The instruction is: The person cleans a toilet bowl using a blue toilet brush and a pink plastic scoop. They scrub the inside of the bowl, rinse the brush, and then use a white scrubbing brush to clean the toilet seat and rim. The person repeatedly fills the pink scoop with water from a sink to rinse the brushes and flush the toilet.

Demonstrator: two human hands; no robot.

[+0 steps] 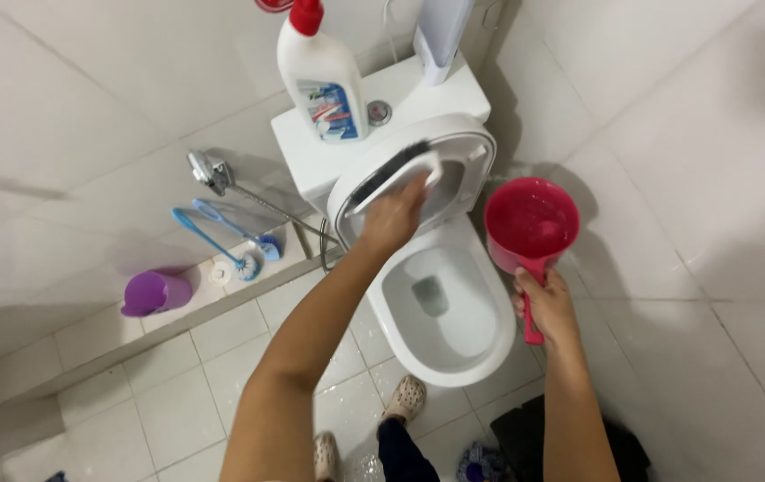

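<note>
My left hand (393,217) grips a white scrubbing brush with dark bristles (397,170) and presses it against the raised white toilet seat (454,143). My right hand (545,303) holds the handle of a red plastic water scoop (529,223), kept upright beside the right side of the toilet. The white toilet bowl (480,348) is open below, with water at the bottom.
A white cleaner bottle with a red cap (322,85) stands on the cistern (400,94). On the left ledge are a purple cup (155,293), two blue toilet brushes (222,236) and a chrome spray hose (208,171). My sandalled feet (405,397) stand on wet white floor tiles.
</note>
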